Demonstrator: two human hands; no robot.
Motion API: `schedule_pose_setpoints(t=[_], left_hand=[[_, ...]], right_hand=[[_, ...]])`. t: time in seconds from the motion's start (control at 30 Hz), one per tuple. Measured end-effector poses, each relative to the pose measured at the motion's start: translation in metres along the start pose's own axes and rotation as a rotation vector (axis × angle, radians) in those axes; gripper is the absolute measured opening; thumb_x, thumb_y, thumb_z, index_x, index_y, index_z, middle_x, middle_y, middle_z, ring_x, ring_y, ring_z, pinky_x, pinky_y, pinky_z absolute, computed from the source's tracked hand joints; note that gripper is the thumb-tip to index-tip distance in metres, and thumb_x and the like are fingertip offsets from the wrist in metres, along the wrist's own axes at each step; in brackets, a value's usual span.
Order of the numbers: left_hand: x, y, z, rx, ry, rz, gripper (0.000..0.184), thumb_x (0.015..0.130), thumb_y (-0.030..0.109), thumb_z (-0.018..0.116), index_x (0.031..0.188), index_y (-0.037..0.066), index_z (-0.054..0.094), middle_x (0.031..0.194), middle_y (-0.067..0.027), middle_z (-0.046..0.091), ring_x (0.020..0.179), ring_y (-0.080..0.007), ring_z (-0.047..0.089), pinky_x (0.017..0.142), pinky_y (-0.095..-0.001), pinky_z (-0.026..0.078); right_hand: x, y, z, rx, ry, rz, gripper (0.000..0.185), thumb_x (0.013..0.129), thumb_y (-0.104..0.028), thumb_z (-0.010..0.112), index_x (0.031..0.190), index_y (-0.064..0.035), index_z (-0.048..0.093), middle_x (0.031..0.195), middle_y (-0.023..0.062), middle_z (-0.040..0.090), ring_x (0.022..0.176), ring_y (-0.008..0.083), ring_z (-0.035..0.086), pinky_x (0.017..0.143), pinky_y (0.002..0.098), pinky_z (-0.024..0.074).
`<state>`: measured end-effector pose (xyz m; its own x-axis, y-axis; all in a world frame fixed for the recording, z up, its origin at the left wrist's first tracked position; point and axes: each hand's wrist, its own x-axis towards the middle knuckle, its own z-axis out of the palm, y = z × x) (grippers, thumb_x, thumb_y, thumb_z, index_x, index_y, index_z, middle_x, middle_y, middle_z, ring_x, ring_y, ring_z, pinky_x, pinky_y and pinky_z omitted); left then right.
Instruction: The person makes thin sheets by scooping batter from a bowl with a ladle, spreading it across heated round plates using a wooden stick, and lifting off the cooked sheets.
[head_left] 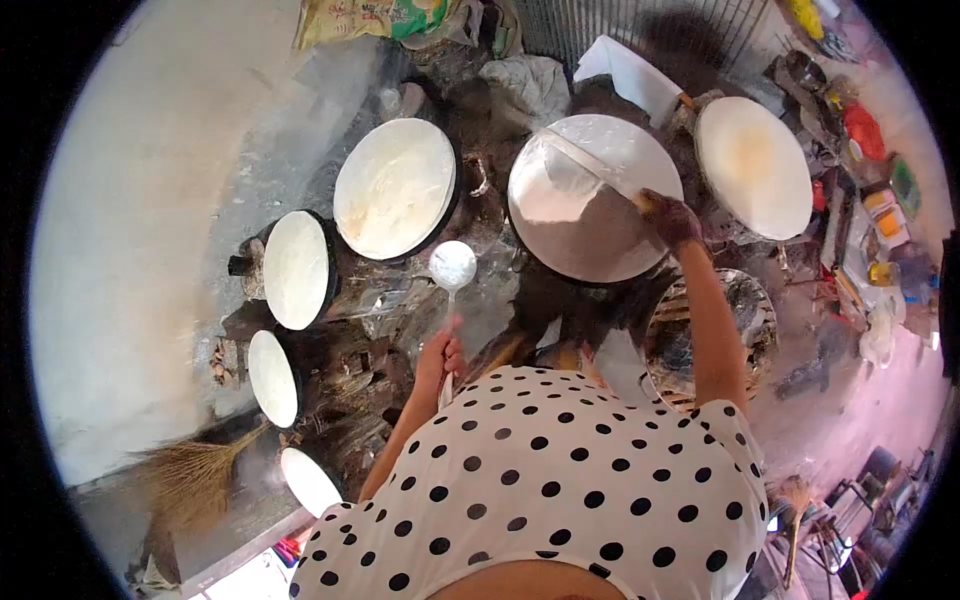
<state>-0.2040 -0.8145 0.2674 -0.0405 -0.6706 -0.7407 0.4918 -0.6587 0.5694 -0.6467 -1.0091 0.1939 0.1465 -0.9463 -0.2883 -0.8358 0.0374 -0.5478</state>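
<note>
My left hand (440, 358) is wrapped round the handle of a metal ladle (453, 265), whose bowl is coated with white batter. The ladle hangs between two griddles, apart from both. In a dark glove, my right hand (672, 218) grips a long, flat, pale spreader (585, 160). That spreader lies across the large round griddle (600, 245). White batter (555, 190) covers the griddle's upper and left part, while the lower right shows bare grey-brown surface. To the right sits another griddle with a pale round pancake (755, 168), browned in its middle.
Several pancake-covered griddles curve down the left, including a large one (395, 190) and a smaller one (297, 270). A round metal-rimmed vessel (650, 345) stands below my right forearm. A straw broom (200, 475) lies lower left. A white sheet (630, 80) rests behind the griddle.
</note>
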Motion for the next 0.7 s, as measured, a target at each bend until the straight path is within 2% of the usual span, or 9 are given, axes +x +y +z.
schedule_pose_setpoints(t=[0.1, 0.2, 0.3, 0.37, 0.43, 0.5, 0.6, 0.67, 0.7], left_hand=[[-0.013, -0.006, 0.003, -0.025, 0.059, -0.038, 0.041, 0.101, 0.027, 0.041, 0.137, 0.009, 0.038, 0.06, 0.0065, 0.037, 0.042, -0.0044, 0.035, 0.039, -0.0225, 0.032], [-0.026, -0.01, 0.001, 0.062, 0.015, 0.014, 0.04, 0.102, 0.026, 0.035, 0.139, 0.009, 0.035, 0.062, 0.0064, 0.036, 0.045, -0.0041, 0.035, 0.043, -0.0227, 0.032], [-0.027, -0.018, -0.012, 0.031, 0.06, -0.018, 0.041, 0.103, 0.026, 0.035, 0.14, 0.009, 0.033, 0.062, 0.0061, 0.034, 0.046, -0.0048, 0.033, 0.044, -0.0235, 0.032], [-0.023, -0.02, -0.017, 0.043, 0.081, -0.03, 0.04, 0.103, 0.026, 0.035, 0.139, 0.009, 0.034, 0.063, 0.0057, 0.034, 0.046, -0.0054, 0.032, 0.044, -0.0242, 0.032], [-0.02, -0.017, -0.02, 0.037, 0.038, -0.058, 0.039, 0.102, 0.027, 0.037, 0.137, 0.008, 0.037, 0.062, 0.0061, 0.035, 0.045, -0.0053, 0.033, 0.042, -0.0237, 0.032], [-0.02, -0.011, -0.019, 0.035, 0.039, -0.076, 0.039, 0.102, 0.027, 0.037, 0.136, 0.008, 0.038, 0.061, 0.0063, 0.034, 0.043, -0.0053, 0.033, 0.041, -0.0235, 0.032], [-0.01, -0.011, -0.037, 0.03, -0.011, -0.073, 0.04, 0.101, 0.027, 0.04, 0.135, 0.008, 0.04, 0.061, 0.006, 0.035, 0.043, -0.006, 0.034, 0.041, -0.0248, 0.033], [-0.014, -0.009, -0.044, 0.006, -0.028, -0.048, 0.041, 0.099, 0.027, 0.043, 0.135, 0.007, 0.042, 0.061, 0.0054, 0.036, 0.044, -0.007, 0.036, 0.042, -0.0259, 0.033], [-0.013, -0.01, -0.052, -0.003, -0.034, -0.046, 0.041, 0.099, 0.027, 0.043, 0.135, 0.007, 0.042, 0.061, 0.0054, 0.036, 0.044, -0.007, 0.036, 0.042, -0.0259, 0.033]], right_hand=[[0.02, 0.024, 0.022, -0.091, -0.079, 0.062, 0.044, 0.087, -0.043, 0.056, 0.128, -0.0254, 0.056, 0.122, 0.0088, 0.06, 0.113, 0.0302, 0.057, 0.096, 0.0396, 0.0446], [0.003, 0.043, 0.002, -0.217, -0.229, -0.249, 0.041, 0.093, -0.033, 0.05, 0.133, -0.0222, 0.05, 0.123, 0.0089, 0.06, 0.112, 0.0265, 0.058, 0.093, 0.0369, 0.0474], [0.031, 0.07, 0.012, -0.4, -0.191, -0.218, 0.041, 0.094, -0.03, 0.048, 0.134, -0.023, 0.047, 0.123, 0.0095, 0.06, 0.109, 0.0263, 0.06, 0.092, 0.0365, 0.0486], [0.028, 0.061, 0.027, -0.232, 0.051, -0.352, 0.042, 0.092, -0.034, 0.05, 0.134, -0.0262, 0.048, 0.121, 0.0095, 0.061, 0.106, 0.0273, 0.062, 0.089, 0.0389, 0.0502], [0.029, 0.057, 0.055, -0.373, 0.018, -0.202, 0.043, 0.085, -0.023, 0.058, 0.128, -0.016, 0.056, 0.113, 0.0122, 0.065, 0.107, 0.0287, 0.061, 0.093, 0.0372, 0.0471], [0.017, 0.079, 0.069, -0.454, -0.084, -0.307, 0.046, 0.088, -0.019, 0.052, 0.134, -0.0156, 0.049, 0.123, 0.0096, 0.06, 0.11, 0.0293, 0.058, 0.095, 0.0366, 0.0464], [-0.071, 0.049, 0.029, -0.318, -0.268, -0.136, 0.046, 0.09, -0.015, 0.053, 0.136, -0.013, 0.047, 0.127, 0.0065, 0.058, 0.111, 0.0267, 0.057, 0.096, 0.0351, 0.0461], [-0.103, 0.068, 0.034, 0.397, -0.051, -0.058, 0.043, 0.091, -0.015, 0.055, 0.133, -0.0095, 0.049, 0.122, 0.0063, 0.061, 0.107, 0.0206, 0.059, 0.092, 0.0332, 0.0476], [-0.094, 0.067, 0.058, 0.386, -0.05, -0.06, 0.043, 0.091, -0.015, 0.055, 0.133, -0.0095, 0.049, 0.122, 0.0063, 0.061, 0.107, 0.0206, 0.059, 0.092, 0.0332, 0.0476]])
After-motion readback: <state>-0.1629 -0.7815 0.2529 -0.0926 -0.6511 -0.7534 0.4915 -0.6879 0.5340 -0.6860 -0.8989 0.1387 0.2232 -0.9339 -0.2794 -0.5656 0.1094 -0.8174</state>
